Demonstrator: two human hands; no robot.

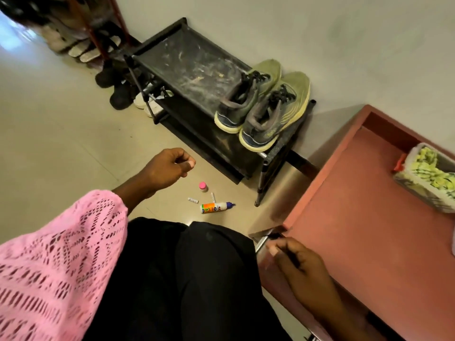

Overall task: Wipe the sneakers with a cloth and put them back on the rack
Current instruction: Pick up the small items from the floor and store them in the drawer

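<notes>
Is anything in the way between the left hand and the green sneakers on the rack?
Nothing visible blocks it. The left hand hangs over bare floor, and the sneakers sit uncovered on the rack top.

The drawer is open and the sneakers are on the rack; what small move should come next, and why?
Probably reach the right hand from the drawer's front edge to the yellow cloth inside; both hands look empty, and the sneakers sit untouched.

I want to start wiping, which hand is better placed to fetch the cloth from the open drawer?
Right, probably. The right hand rests on the drawer's front edge, same side as the yellow cloth. The left hand hangs over the floor.
</notes>
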